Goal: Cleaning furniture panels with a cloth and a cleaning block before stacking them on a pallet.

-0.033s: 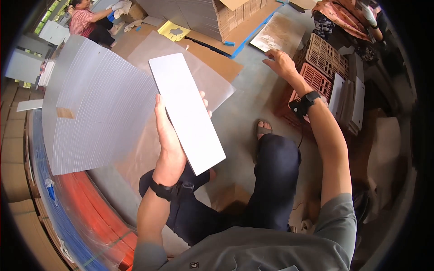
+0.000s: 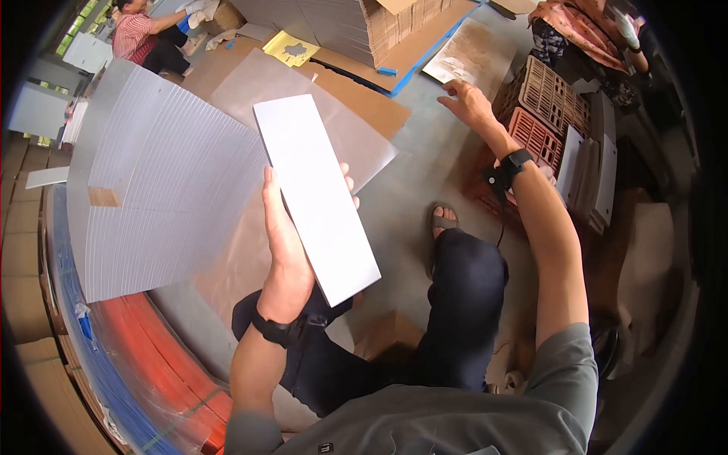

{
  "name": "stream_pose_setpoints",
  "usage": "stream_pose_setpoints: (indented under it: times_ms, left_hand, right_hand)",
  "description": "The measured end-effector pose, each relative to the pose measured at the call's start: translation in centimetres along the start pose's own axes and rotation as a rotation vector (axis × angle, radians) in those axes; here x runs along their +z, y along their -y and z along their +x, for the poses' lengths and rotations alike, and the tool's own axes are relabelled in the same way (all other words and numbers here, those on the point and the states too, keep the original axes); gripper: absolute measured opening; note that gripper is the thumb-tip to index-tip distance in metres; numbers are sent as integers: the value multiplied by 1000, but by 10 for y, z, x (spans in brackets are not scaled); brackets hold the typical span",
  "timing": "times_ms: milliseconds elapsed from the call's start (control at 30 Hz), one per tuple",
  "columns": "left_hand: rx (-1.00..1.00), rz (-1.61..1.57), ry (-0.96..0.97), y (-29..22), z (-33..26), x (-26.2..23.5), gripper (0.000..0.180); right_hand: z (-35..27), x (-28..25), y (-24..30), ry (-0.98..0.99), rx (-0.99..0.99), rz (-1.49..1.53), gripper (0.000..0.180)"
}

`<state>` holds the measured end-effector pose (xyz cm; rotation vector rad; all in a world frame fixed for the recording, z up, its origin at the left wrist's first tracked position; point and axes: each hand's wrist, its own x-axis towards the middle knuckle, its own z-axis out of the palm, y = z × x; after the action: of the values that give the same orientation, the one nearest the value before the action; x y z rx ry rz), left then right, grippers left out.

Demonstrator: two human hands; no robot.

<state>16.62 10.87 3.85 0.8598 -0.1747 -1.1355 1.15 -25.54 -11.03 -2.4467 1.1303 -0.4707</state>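
Observation:
A long, plain white rectangular board (image 2: 317,201) is tilted upright before me, its thin grey edge showing along the left side. My left hand (image 2: 287,235) grips it from behind, with the thumb along its left edge and fingertips curling round its right edge. The palm side of that grip is partly hidden by the board. Off to the right, my right hand (image 2: 472,108) is raised in the air with loosely bent fingers apart and nothing visible in them. Below it stand slatted plastic crates (image 2: 536,136), and near its fingertips lies a stained white sheet (image 2: 466,57) on the floor.
A tall stack of grey-white sheets (image 2: 159,182) rises at left, beside red and blue wrapped bundles (image 2: 152,341). Cardboard stacks (image 2: 409,34) stand at the back. Grey panels (image 2: 599,167) lean right of the crates. One person (image 2: 140,34) sits far left; another (image 2: 576,30) is far right.
The white board and my left hand sit slightly lower and to the right in the picture. My right hand has shifted slightly left, still with nothing visible in it.

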Motion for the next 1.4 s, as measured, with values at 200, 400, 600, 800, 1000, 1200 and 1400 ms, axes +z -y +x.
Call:
stream_pose_setpoints:
  times_ms: [200,400,600,800,1000,1200,1400]
  left_hand:
    - [-203,93,-251,0,24,-16,74]
    - [-275,63,-27,-1,70,-61,86]
    - [-334,-8,85,6,113,-84,89]
    - [-460,54,119,10,134,-98,87]
    - [-630,158,138,12,132,-89,83]
    - [-739,226,16,15,126,-75,80]
    - [-742,248,-13,17,118,-65,79]
  right_hand:
    - [112,131,-12,-35,60,72,51]
    - [177,199,-13,-83,105,-134,51]
    - [186,210,-39,-77,-57,190,34]
    - [114,117,35,20,-23,1072,21]
    - [71,62,71,119,-252,1278,27]
    - [55,69,74,416,-207,1383,38]
    - [42,104,89,649,185,2067,30]
